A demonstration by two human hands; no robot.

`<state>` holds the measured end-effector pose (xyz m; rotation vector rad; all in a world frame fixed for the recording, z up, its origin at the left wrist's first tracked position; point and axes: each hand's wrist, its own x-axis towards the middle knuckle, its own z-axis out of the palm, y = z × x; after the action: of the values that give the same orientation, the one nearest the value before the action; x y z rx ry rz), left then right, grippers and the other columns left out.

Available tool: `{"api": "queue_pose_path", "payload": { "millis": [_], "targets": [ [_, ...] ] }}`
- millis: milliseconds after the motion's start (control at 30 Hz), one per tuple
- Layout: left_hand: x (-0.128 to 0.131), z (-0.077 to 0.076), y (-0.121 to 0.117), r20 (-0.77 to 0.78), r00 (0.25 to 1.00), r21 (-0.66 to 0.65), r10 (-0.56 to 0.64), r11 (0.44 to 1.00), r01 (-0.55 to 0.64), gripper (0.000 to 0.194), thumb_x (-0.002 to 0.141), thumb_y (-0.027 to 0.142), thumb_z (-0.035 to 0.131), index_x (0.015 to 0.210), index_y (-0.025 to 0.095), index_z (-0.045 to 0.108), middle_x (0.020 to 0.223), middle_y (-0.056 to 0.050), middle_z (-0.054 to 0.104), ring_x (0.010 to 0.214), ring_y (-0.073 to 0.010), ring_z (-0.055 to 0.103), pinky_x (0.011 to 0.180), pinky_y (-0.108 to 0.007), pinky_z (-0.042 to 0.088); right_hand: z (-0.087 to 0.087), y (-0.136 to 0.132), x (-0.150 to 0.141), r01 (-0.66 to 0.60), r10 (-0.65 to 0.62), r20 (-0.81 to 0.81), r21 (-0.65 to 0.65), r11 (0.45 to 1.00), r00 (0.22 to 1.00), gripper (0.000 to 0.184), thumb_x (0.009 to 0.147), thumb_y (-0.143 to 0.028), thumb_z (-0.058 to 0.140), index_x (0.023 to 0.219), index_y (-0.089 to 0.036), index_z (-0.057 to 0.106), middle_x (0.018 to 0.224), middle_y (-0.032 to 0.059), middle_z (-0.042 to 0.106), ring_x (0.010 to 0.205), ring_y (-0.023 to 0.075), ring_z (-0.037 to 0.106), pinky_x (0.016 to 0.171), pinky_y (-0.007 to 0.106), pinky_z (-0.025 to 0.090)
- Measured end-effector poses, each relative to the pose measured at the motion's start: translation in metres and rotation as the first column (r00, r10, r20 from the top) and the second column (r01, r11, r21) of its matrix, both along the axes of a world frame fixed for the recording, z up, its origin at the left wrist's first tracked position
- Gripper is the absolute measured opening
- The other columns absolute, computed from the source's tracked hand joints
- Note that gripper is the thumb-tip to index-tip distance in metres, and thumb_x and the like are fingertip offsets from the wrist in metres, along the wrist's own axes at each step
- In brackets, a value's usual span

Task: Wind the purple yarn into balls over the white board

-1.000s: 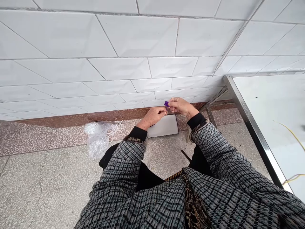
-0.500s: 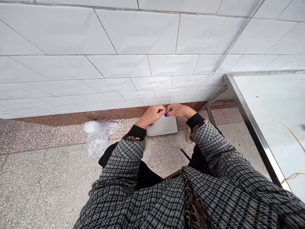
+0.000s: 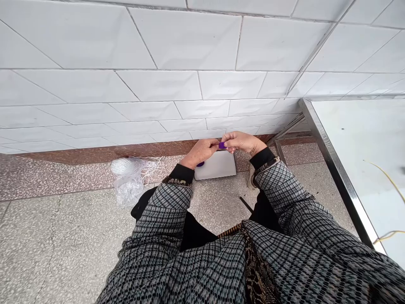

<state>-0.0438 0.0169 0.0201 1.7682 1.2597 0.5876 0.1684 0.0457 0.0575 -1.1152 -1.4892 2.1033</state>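
Between my two hands is a small purple piece (image 3: 222, 145), soft-looking, its exact kind too small to make out. My right hand (image 3: 242, 142) pinches it from the right, thumb and fingers closed. From the left, my left hand (image 3: 202, 152) has its fingertips pressed together at the piece's edge. Another bit of purple (image 3: 200, 164) shows under my left hand, by the box's left edge. Below both hands a shallow white box (image 3: 217, 167) lies on the floor; its upper part is partly covered by my hands.
Left of the box, a clear plastic bag (image 3: 129, 190) and a bundle of white string (image 3: 122, 166) lie on the speckled floor (image 3: 79, 236). A metal-framed table (image 3: 335, 169) stands at right, with yellow cord (image 3: 387, 177) on top. The tiled wall (image 3: 190, 86) rises ahead.
My right hand has risen slightly and turned, and more of the purple piece shows between my fingers. The purple bit under my left hand is also more visible.
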Motion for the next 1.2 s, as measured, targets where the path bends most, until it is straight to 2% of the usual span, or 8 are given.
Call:
{"api": "queue_pose_path", "payload": {
  "millis": [133,267,500,600,733,900,1033,1200],
  "targets": [
    [-0.003,0.004,-0.001,-0.020,0.999,0.049,0.033,0.998,-0.032,0.019,0.090,0.031,0.059,0.074,0.021,0.066,0.075,-0.002,0.070,0.075,-0.0202,0.059,0.074,-0.031,0.044,0.005,-0.003,-0.005,-0.203,0.149,0.373,0.110,0.973,0.916,0.026,0.084,0.003,0.074,0.070,-0.018,0.066,0.055,-0.0065,0.057,0.052,0.0088,0.050,0.053,0.021,0.039],
    [0.002,0.003,-0.004,0.037,0.999,0.120,-0.025,0.993,0.021,0.019,0.090,0.031,0.056,0.078,0.021,0.068,0.088,-0.006,0.077,0.086,-0.0227,0.067,0.085,-0.033,0.050,0.003,-0.002,-0.016,-0.132,-0.022,0.612,0.206,0.970,0.790,0.035,0.086,0.004,0.079,0.065,-0.018,0.063,0.052,-0.0053,0.054,0.052,0.0108,0.050,0.052,0.024,0.037],
    [0.008,-0.002,-0.004,0.062,0.998,0.098,-0.028,0.995,0.022,0.023,0.093,0.035,0.057,0.076,0.021,0.065,0.081,-0.004,0.071,0.083,-0.0218,0.064,0.083,-0.033,0.048,0.000,0.003,-0.016,0.430,-0.425,0.122,-0.013,0.903,0.897,0.036,0.099,0.002,0.068,0.070,-0.017,0.059,0.058,-0.0040,0.059,0.049,0.0063,0.045,0.051,0.017,0.041],
    [0.007,-0.001,-0.002,0.054,0.999,0.043,0.007,0.999,-0.010,0.022,0.093,0.031,0.060,0.075,0.020,0.066,0.077,-0.002,0.070,0.079,-0.0201,0.061,0.080,-0.032,0.047,0.003,0.001,-0.010,0.307,-0.307,0.023,-0.115,0.945,0.951,0.030,0.098,-0.002,0.070,0.073,-0.017,0.061,0.059,-0.0034,0.061,0.050,0.0066,0.049,0.053,0.016,0.044],
    [0.002,0.001,0.000,0.014,0.999,0.006,0.035,0.999,-0.035,0.020,0.092,0.028,0.061,0.076,0.020,0.071,0.074,-0.001,0.069,0.073,-0.0188,0.057,0.074,-0.031,0.042,0.006,-0.003,-0.004,0.001,-0.002,0.127,0.009,1.000,0.992,0.026,0.091,0.004,0.069,0.073,-0.016,0.067,0.057,-0.0043,0.060,0.050,0.0076,0.051,0.054,0.018,0.044],
    [0.001,0.003,-0.001,0.002,0.999,0.094,0.042,0.995,-0.042,0.018,0.087,0.026,0.060,0.070,0.022,0.064,0.078,-0.003,0.071,0.079,-0.0207,0.061,0.078,-0.033,0.045,0.006,-0.003,-0.011,-0.206,0.065,0.588,0.175,0.963,0.806,0.035,0.084,0.007,0.080,0.064,-0.018,0.064,0.053,-0.0049,0.056,0.051,0.0096,0.051,0.052,0.023,0.038],
    [0.010,0.001,-0.004,0.049,0.998,0.139,0.047,0.989,-0.053,0.021,0.087,0.031,0.059,0.068,0.022,0.062,0.079,-0.004,0.071,0.080,-0.0214,0.062,0.080,-0.034,0.046,0.002,0.000,-0.019,0.101,-0.196,0.514,0.206,0.973,0.835,0.040,0.088,0.008,0.076,0.064,-0.019,0.060,0.051,-0.0053,0.053,0.049,0.0090,0.047,0.051,0.022,0.038],
    [0.018,-0.001,-0.002,0.144,0.969,0.028,0.203,0.978,-0.209,0.025,0.088,0.037,0.063,0.068,0.022,0.062,0.064,0.001,0.057,0.066,-0.0170,0.049,0.069,-0.031,0.040,-0.005,-0.003,-0.023,0.438,-0.434,0.061,-0.123,0.890,0.899,0.034,0.102,-0.001,0.069,0.072,-0.016,0.062,0.057,-0.0024,0.060,0.050,0.0069,0.047,0.052,0.016,0.043]
  ]
}}
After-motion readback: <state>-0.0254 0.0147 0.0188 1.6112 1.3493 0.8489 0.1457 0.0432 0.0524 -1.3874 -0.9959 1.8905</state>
